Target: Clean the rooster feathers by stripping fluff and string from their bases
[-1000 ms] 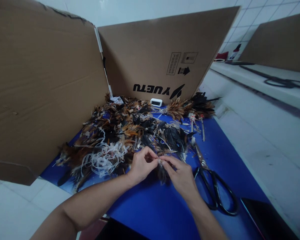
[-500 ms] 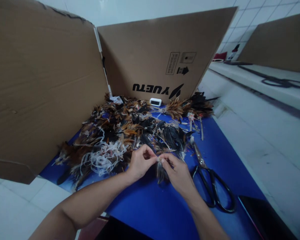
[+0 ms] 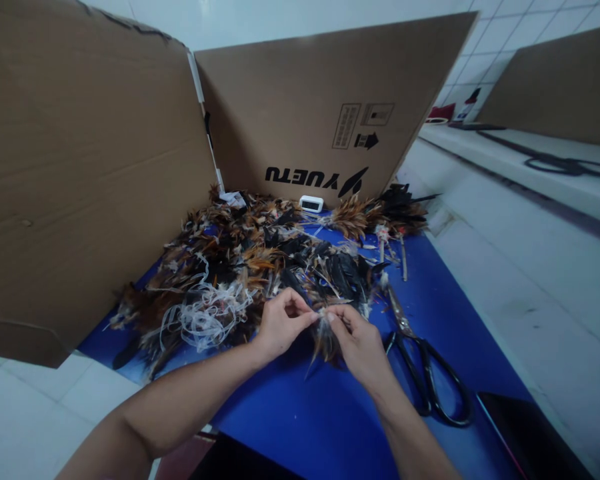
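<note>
A small bunch of brown and grey feathers hangs tips down over the blue tabletop. My right hand pinches its pale upper end between thumb and fingers. My left hand is closed in a pinch, its fingertips meeting that same end; what they grip is too small to make out. Just beyond both hands spreads a heap of loose black and brown feathers. Left of my left hand lies a tangle of translucent white strips. Large black-handled scissors rest to the right of my right hand.
Cardboard panels stand at the left and back of the blue table. A small white device with a dark display sits by the back panel. Feather bundles on sticks lie back right; a dark flat object lies front right.
The feather bunch has turned and fanned out, now showing more brown, with its tips swung. My right hand has shifted slightly right; my left hand stays almost in place.
</note>
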The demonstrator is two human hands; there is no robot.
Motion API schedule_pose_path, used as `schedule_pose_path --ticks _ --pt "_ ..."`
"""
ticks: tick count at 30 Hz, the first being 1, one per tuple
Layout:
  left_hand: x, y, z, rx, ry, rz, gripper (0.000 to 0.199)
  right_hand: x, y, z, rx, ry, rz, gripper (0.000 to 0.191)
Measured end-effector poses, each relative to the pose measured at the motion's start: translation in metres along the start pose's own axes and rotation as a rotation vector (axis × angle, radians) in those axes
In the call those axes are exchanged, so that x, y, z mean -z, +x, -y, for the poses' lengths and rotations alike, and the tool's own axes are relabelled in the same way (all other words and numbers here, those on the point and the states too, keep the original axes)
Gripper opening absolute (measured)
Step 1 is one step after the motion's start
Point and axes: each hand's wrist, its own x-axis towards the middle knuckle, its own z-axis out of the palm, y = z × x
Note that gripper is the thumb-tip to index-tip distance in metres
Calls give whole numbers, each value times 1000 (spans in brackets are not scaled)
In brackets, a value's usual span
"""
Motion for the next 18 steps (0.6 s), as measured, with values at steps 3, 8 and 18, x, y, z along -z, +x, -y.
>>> schedule_pose_path --ticks 3,8,18 --pt "0 1 1 17 -20 -5 22 0 1 -1 -12 11 -29 24" --pt "0 2 2 56 -80 13 22 2 3 -2 7 21 -75 24" --pt "-1 3 4 72 -236 19 26 3 2 -2 -4 76 -117 24"
